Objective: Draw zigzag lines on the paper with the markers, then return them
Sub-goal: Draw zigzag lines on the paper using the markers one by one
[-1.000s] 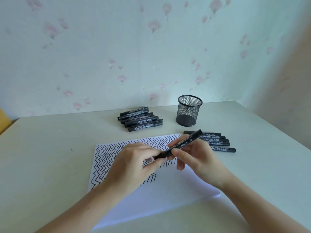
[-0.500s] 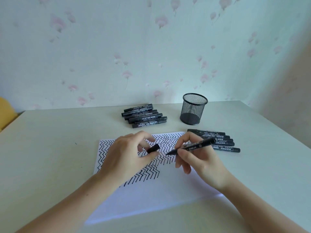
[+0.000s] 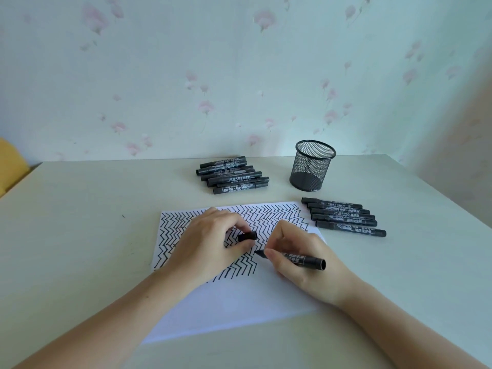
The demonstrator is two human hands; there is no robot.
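Marker (image 3: 298,259) in right hand (image 3: 303,265), nearly level, tip pointing left.

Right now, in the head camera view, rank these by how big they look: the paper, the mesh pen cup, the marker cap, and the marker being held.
1. paper
2. mesh pen cup
3. marker in the right hand, partly hidden by the fingers
4. marker cap in the left hand

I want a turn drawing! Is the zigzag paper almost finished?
About half: zigzags fill the top of the paper, the bottom is blank. The right hand holds an uncapped marker at the lines; the left hand holds its cap. Returning markers is left.
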